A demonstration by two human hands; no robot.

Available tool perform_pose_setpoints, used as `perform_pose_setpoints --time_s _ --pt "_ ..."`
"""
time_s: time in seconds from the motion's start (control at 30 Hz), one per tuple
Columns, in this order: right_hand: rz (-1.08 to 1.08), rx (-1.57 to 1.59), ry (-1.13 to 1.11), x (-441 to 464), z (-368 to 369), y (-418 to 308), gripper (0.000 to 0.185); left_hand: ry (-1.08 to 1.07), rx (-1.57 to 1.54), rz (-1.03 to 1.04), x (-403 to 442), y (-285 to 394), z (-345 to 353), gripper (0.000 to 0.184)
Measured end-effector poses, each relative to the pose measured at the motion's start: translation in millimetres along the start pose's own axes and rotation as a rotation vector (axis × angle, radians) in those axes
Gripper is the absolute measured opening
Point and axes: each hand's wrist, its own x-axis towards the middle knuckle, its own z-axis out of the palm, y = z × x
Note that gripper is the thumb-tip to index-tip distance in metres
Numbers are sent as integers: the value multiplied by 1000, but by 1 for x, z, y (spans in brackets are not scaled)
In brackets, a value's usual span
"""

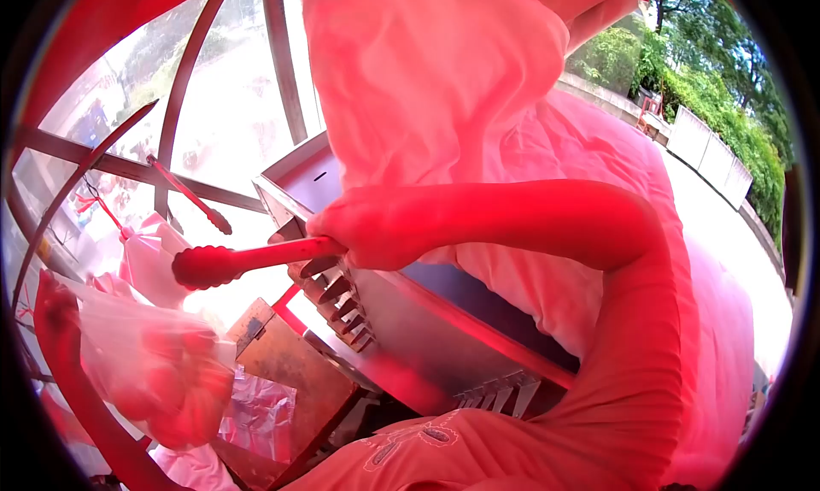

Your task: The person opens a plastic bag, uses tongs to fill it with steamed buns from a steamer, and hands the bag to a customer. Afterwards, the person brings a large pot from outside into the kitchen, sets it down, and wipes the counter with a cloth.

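Note:
My right hand (367,228) is closed round the handle of tongs (256,258), whose scalloped tips point left and look pressed together. At the far left, my left hand (58,307) grips the top of a thin, see-through plastic bag (158,354). Several rounded pieces fill the bag; their kind cannot be made out under the red light. The tongs' tips are above the bag, apart from it. Below my right forearm stands a large metal box (427,337) with slotted vents. A thick quilt-like cloth (444,89) drapes over its top, partly lifted, showing an inner edge.
A second pair of tongs (192,196) hangs by the frame bars at left. Near it is a tied plastic bag (154,256). A worn wooden box (303,380) sits low, with a crinkled plastic bag (256,414) beside it. Pavement and trees (726,81) show at right.

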Motion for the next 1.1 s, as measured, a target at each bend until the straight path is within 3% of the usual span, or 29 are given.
perform_pose_setpoints --time_s 0.03,0.17,0.23,0.3,0.4,0.43,0.5,0.53,0.57,0.6,0.67,0.77,0.87,0.93,0.97,1.03,1.07,1.1 --pt "-158 120 14 2 4 -13 12 49 -20 14 -18 -1 -11 38" --pt "249 588 -79 -26 -61 -65 22 148 -34 6 -85 7 -30 33" --pt "459 447 80 -38 -61 -37 24 109 -71 -25 -108 8 -34 30" --pt "584 13 340 -50 -30 -17 38 28 -149 -68 -117 13 -40 28" --pt "608 29 284 -86 86 55 44 18 -304 -135 -117 -4 -7 27" --pt "566 57 286 -97 116 66 47 103 -259 -57 -116 -12 -6 28" --pt "676 65 201 -96 76 16 48 268 -146 78 -106 -22 -6 31" --pt "743 89 170 -98 58 -4 49 35 -140 -3 -95 -23 -17 26" --pt "762 -51 263 -105 50 -8 64 -199 -112 -79 -83 -25 -27 21" --pt "732 -340 496 -116 54 -6 63 -174 -161 -137 -73 -31 -11 15" --pt "891 -607 516 -141 61 2 68 -110 -257 -283 -67 -46 33 11" --pt "1106 48 110 -201 94 17 74 -50 -313 -425 -64 -65 78 22" --pt "984 -151 514 -282 76 -34 78 -124 -251 -491 -60 -81 113 21" --pt "1518 -665 508 -341 69 -96 71 -136 -219 -507 -63 -90 146 22" --pt "1823 -778 441 -364 79 -130 66 -156 -211 -520 -68 -98 166 22" --pt "2113 -538 371 -409 115 -170 66 -468 -582 -738 -79 -121 201 23" --pt "1942 -309 681 -430 147 -177 65 -396 -4 -304 -94 -130 236 22" --pt "1786 -210 853 -449 172 -184 65 -445 -25 -340 -101 -140 260 22"
